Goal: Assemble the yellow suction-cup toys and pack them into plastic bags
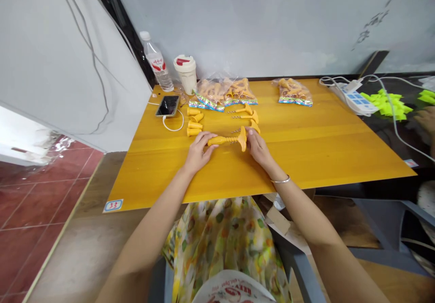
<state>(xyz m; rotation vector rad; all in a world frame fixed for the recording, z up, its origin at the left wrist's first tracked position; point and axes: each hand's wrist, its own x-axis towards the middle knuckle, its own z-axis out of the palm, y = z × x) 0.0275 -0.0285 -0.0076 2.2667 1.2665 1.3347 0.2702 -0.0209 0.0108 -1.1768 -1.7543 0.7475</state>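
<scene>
A yellow plastic corkscrew with a T-shaped handle lies level between my hands, just above the table. My left hand is closed around the far left end of its yellow sleeve. At the other end, the fingers of my right hand are closed against the T-handle; their tips are partly hidden. Just behind lie three more corkscrews with bare metal spirals pointing left. Several loose yellow sleeves stand in a column beyond my left hand.
Clear bags of yellow corkscrew parts lie at the back, with another bag farther right. A water bottle, lidded cup and charging phone occupy the back left. A power strip and bright green pieces are at right, near another person's hand.
</scene>
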